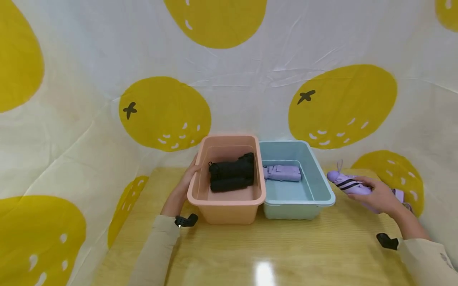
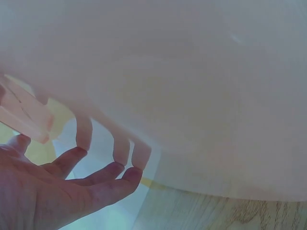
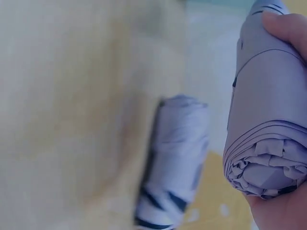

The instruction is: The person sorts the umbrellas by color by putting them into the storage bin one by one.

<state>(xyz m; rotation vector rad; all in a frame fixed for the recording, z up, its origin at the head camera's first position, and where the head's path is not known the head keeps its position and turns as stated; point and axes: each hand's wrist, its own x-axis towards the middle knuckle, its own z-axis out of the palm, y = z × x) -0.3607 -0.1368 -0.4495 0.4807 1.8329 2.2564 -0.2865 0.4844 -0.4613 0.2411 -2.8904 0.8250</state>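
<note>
My right hand (image 1: 381, 196) grips a folded lilac umbrella (image 1: 348, 184) with black stripes, to the right of the blue bin (image 1: 323, 190). Its rolled canopy fills the right side of the right wrist view, thumb across the fabric. A second lilac umbrella (image 3: 180, 143) lies on the table close by, mostly hidden behind my hand in the head view. My left hand (image 1: 188, 174) is at the outer left wall of the peach bin (image 1: 229, 212), its fingertips touching the plastic in the left wrist view. Inside the peach bin rests a bulky black folded umbrella (image 1: 230, 173).
The two bins stand side by side near the table's back edge. Another lilac folded umbrella (image 1: 284, 173) lies in the blue bin. A white cloth (image 1: 247, 95) with yellow fruit prints hangs behind and beside the wooden table (image 1: 286, 246).
</note>
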